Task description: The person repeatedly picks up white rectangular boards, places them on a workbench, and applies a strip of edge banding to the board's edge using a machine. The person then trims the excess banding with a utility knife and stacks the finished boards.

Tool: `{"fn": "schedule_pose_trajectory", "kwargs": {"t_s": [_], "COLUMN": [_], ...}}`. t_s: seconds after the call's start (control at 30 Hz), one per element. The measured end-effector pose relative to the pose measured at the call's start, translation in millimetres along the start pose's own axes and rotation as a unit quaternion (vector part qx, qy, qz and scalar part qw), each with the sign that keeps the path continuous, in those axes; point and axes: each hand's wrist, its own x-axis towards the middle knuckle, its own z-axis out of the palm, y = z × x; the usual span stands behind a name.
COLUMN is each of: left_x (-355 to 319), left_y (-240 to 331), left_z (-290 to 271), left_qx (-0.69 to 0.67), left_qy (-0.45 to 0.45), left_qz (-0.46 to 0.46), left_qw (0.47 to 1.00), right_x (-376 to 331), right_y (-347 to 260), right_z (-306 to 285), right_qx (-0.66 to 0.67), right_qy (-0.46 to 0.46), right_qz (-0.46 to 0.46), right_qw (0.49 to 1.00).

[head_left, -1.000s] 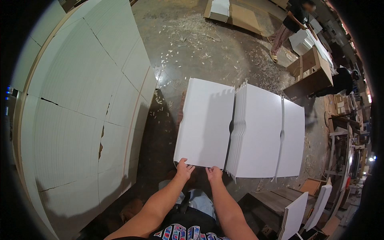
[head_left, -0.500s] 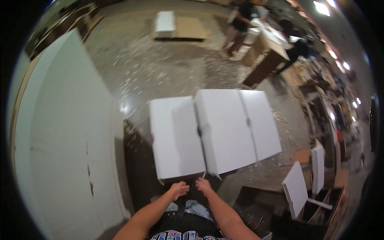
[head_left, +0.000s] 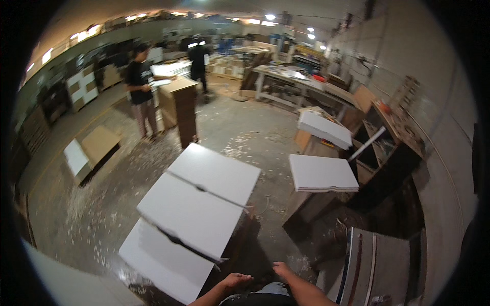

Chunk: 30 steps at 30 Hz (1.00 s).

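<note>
Three stacks of white panels with notched edges lie side by side in front of me: a near one [head_left: 166, 265], a middle one [head_left: 191, 214] and a far one [head_left: 217, 171]. My left hand [head_left: 236, 279] is just right of the near stack's corner, its fingers reaching inward with nothing seen in them. To its right, apart from the panels, my right hand [head_left: 282, 269] hangs over the dark floor. Its fingers are blurred and partly turned away, so their hold cannot be made out.
More white panels rest on a low stand [head_left: 324, 173] and behind it [head_left: 325, 128]. A person [head_left: 140, 92] stands by a brown cabinet [head_left: 178, 107]; another person [head_left: 199, 69] is beyond. A workbench [head_left: 301, 81] lines the back. Wood scraps litter the floor. Long boards [head_left: 377, 270] are at near right.
My view has swung to the right and up, bringing the workbench and right wall into sight. My hands have drawn away from the near edge of the stacks.
</note>
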Motion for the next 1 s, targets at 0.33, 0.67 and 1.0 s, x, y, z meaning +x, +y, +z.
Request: {"fn": "schedule_pose_trajectory", "kwargs": {"t_s": [0.33,0.67,1.0], "left_x": [235,344,527], "left_y": [91,236,546], "left_z": [107,230,198], "left_qx": [0.192,0.062,0.391], "left_qy": [-0.049,0.140,0.395], "left_qz": [0.125,0.154,0.434], "left_qw": [0.972,0.976,0.709], "right_x": [-36,-21,130], "right_y": [250,304,150], "right_z": [-150,-219,-316], "right_qx": [0.045,0.074,0.504], "right_qy": [0.037,-0.031,0.188], "right_qz": [0.261,0.276,0.245], "right_qw": [0.964,0.958,0.806]}}
